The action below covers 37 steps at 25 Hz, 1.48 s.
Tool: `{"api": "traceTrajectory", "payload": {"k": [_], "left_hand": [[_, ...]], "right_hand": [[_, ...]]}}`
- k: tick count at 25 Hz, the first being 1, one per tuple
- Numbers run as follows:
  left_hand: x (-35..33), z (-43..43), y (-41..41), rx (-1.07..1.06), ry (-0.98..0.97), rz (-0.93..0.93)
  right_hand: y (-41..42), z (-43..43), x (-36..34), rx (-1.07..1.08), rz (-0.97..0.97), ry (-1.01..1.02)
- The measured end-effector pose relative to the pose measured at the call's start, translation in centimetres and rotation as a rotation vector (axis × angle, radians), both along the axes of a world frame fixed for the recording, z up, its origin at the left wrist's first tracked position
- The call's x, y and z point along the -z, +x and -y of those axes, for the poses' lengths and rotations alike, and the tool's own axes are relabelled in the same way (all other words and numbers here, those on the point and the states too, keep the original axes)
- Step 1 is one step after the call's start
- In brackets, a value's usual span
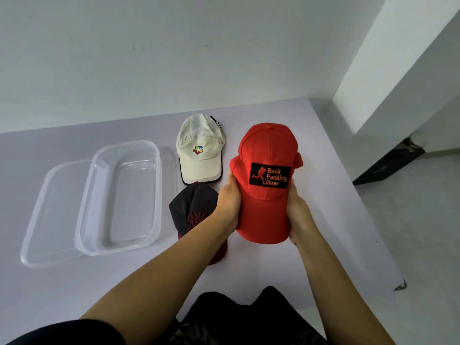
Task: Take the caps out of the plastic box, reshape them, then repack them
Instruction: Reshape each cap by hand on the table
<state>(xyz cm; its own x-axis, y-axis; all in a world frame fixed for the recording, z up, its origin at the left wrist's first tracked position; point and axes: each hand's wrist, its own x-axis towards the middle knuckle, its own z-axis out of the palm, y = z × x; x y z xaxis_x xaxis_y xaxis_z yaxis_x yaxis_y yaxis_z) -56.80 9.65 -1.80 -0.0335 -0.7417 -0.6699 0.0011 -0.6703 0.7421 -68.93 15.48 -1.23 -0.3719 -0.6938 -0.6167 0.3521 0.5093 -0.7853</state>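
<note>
Red cotton, bright against the pale bench [323,170]: a red baseball cap with a black "Back Packing Gear" patch [267,170] is held up over the right part of the bench, brim towards the person. The left hand [227,202] clasps one edge of the brim and the right hand [298,210] clasps the other, both closed on the cap, so I judge this one is being reshaped now.

The clear plastic box [119,195] lies on the bench to the left with nothing in it, partly resting on what looks like its clear flat lid [49,215]. Taking the caps out therefore seems finished.

A cream cap with a small multicoloured logo [199,148] sits on the bench beyond the hands, crown rounded, with what may be another cap stacked under it. A dark navy cap with red embroidery [194,207] lies just beside the left wrist, partly hidden by the forearm. Whether either has been reshaped I cannot tell. Repacking is not yet begun, so a good share of the job remains.
</note>
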Motion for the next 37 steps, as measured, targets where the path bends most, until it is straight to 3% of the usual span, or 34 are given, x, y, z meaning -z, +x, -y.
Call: {"api": "traceTrajectory", "payload": {"k": [4,7,10,15,22,25,29,32,34,37], "left_hand": [[-0.8,-1.1,0.2,-0.026,0.157,-0.209],[-0.8,-1.3,0.5,-0.012,0.224,-0.290],[-0.7,-1.8,0.8,-0.054,0.205,-0.289],[0.3,-2.3,1.8,-0.181,0.112,-0.094],[1.7,-2.3,1.2,-0.193,0.355,-0.222],[2.4,-1.8,1.6,-0.138,0.350,-0.204],[2.8,-0.8,2.7,-0.081,0.236,-0.015],[1.8,0.5,4.2,-0.099,-0.145,0.135],[0.1,2.1,5.8,-0.047,-0.395,0.064],[-3.2,3.7,6.7,0.306,-0.391,-0.159]], "right_hand": [[2.6,0.4,0.3,0.005,0.309,0.031],[3.6,0.1,0.6,0.002,0.386,0.030],[3.7,-0.6,0.3,-0.017,0.329,0.022],[1.7,-0.3,-0.2,0.000,-0.105,0.020],[4.0,0.1,-0.8,0.009,0.098,0.056],[4.4,-0.5,-0.4,0.020,0.148,0.017],[2.9,-0.7,-0.3,0.081,-0.031,-0.012],[1.6,-1.3,-0.8,0.061,-0.115,-0.048],[1.3,-1.7,-0.9,0.036,-0.155,-0.057],[1.4,-1.9,-1.2,0.007,-0.169,-0.074]]}}
